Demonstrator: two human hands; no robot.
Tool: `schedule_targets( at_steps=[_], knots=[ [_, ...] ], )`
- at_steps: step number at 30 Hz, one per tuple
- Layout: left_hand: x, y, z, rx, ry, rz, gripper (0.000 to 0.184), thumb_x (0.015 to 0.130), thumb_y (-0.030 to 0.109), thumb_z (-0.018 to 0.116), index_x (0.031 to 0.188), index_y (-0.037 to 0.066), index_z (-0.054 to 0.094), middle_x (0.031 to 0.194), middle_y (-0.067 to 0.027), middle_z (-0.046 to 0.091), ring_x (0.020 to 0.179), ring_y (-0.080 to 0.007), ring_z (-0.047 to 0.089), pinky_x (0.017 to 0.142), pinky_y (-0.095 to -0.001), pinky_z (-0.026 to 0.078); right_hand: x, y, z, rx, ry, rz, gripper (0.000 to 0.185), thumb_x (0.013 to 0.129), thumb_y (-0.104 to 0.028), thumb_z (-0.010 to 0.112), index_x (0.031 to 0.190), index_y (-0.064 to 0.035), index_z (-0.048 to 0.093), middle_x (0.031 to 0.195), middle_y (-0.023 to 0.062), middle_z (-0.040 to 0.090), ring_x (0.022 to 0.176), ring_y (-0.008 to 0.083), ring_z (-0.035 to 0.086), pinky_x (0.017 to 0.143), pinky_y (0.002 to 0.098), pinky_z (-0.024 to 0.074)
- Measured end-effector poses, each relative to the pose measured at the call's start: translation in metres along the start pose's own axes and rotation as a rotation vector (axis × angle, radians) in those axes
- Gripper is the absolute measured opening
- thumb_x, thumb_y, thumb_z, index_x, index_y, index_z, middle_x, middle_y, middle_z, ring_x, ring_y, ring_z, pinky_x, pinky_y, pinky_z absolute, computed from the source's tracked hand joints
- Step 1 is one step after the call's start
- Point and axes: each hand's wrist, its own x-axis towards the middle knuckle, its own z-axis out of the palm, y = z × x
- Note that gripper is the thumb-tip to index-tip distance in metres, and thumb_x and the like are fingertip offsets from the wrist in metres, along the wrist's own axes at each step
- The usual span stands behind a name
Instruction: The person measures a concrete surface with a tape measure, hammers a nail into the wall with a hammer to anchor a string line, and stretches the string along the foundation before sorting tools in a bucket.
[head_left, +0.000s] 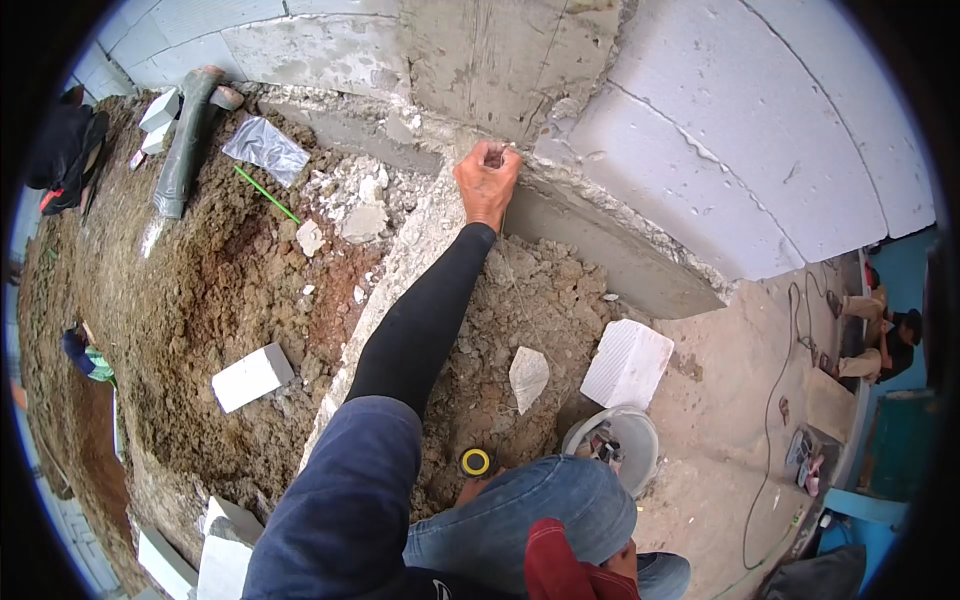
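Observation:
My left hand (487, 185), below a black arm sleeve, is closed at the base of the grey wall column (490, 60), over the rough concrete ledge (400, 265). What its fingers hold, if anything, is hidden. Beside the jeans-covered knee (540, 510) lies a round yellow and black object (475, 462), with a bit of skin under it. A red cloth or sleeve (560, 560) shows at the bottom, next to another patch of skin; whether that is my right hand is unclear.
A bucket (648, 450) with tools stands by a white block (628, 365). Left are another block (252, 378), loose soil, a green stick (267, 194), a plastic bag (266, 150) and a grey boot-like object (183, 155). People sit far right (880, 335) and far left (88, 355).

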Motion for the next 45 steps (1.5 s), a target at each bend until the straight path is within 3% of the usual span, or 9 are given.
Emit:
schedule_targets(
  at_steps=[12, 21, 24, 27, 31, 35, 42, 45],
  knots=[
    [0.002, -0.003, 0.000, -0.106, 0.021, 0.008, 0.026, 0.090, 0.009, 0.071, 0.111, -0.006, 0.069, 0.089, -0.0118, 0.076, 0.081, -0.0133, 0.071, 0.078, -0.0278, 0.056, -0.006, -0.012, 0.009, 0.094, -0.010, 0.121, 0.048, 0.099, -0.025, 0.062, 0.136, 0.0027, 0.050, 0.113, 0.0139, 0.064, 0.100, 0.0211, 0.063, 0.087, 0.0351, 0.0517],
    [-0.001, 0.002, 0.002, -0.176, 0.031, 0.010, 0.018, 0.092, 0.009, 0.072, 0.104, -0.005, 0.073, 0.089, -0.0111, 0.076, 0.082, -0.0137, 0.073, 0.079, -0.0274, 0.057, -0.013, -0.039, 0.015, 0.151, -0.009, 0.257, 0.053, 0.097, -0.026, 0.064, 0.139, 0.0021, 0.048, 0.117, 0.0149, 0.064, 0.104, 0.0204, 0.062, 0.089, 0.0352, 0.0510],
    [-0.001, 0.001, 0.004, -0.138, 0.074, 0.151, 0.016, 0.092, 0.008, 0.073, 0.103, -0.004, 0.073, 0.090, -0.0110, 0.077, 0.084, -0.0142, 0.074, 0.079, -0.0273, 0.058, -0.017, -0.049, 0.015, 0.174, 0.001, 0.270, 0.055, 0.097, -0.027, 0.065, 0.140, 0.0019, 0.047, 0.119, 0.0152, 0.065, 0.105, 0.0202, 0.062, 0.089, 0.0353, 0.0507],
    [-0.001, 0.000, 0.005, -0.107, 0.080, 0.205, 0.013, 0.091, 0.005, 0.073, 0.101, -0.003, 0.073, 0.091, -0.0112, 0.077, 0.084, -0.0148, 0.075, 0.078, -0.0274, 0.058, -0.015, -0.034, 0.014, 0.193, 0.002, 0.240, 0.056, 0.096, -0.027, 0.066, 0.141, 0.0016, 0.045, 0.118, 0.0148, 0.065, 0.100, 0.0191, 0.063, 0.085, 0.0341, 0.0517],
    [-0.003, 0.003, 0.006, -0.061, 0.071, 0.260, 0.011, 0.090, 0.004, 0.073, 0.100, -0.002, 0.074, 0.092, -0.0121, 0.078, 0.084, -0.0151, 0.075, 0.079, -0.0272, 0.058, 0.016, 0.090, 0.004, 0.164, 0.093, 0.115, 0.047, 0.098, -0.025, 0.063, 0.134, 0.0030, 0.052, 0.108, 0.0119, 0.069, 0.088, 0.0166, 0.065, 0.078, 0.0316, 0.0526],
    [-0.003, 0.000, 0.006, -0.048, 0.089, 0.264, 0.012, 0.090, 0.005, 0.073, 0.101, -0.002, 0.075, 0.093, -0.0129, 0.078, 0.084, -0.0156, 0.075, 0.080, -0.0279, 0.058, 0.028, 0.081, 0.008, 0.302, -0.096, -0.011, 0.036, 0.098, -0.021, 0.062, 0.124, 0.0045, 0.060, 0.102, 0.0103, 0.072, 0.084, 0.0141, 0.066, 0.073, 0.0296, 0.0521],
    [-0.001, 0.008, 0.017, -0.090, 0.141, 0.198, 0.017, 0.091, 0.007, 0.073, 0.104, -0.003, 0.076, 0.095, -0.0134, 0.078, 0.086, -0.0151, 0.075, 0.081, -0.0286, 0.058, 0.016, 0.063, 0.013, 0.282, -0.051, -0.030, 0.032, 0.098, -0.019, 0.061, 0.119, 0.0051, 0.063, 0.101, 0.0101, 0.073, 0.085, 0.0132, 0.066, 0.073, 0.0287, 0.0517],
    [0.000, 0.010, 0.018, -0.151, 0.134, 0.126, 0.017, 0.089, 0.005, 0.072, 0.104, -0.002, 0.075, 0.094, -0.0163, 0.078, 0.088, -0.0223, 0.077, 0.082, -0.0318, 0.058, 0.010, 0.061, 0.016, 0.277, -0.020, -0.037, 0.031, 0.098, -0.019, 0.061, 0.117, 0.0054, 0.064, 0.101, 0.0100, 0.073, 0.086, 0.0128, 0.066, 0.073, 0.0284, 0.0515]
  ],
)
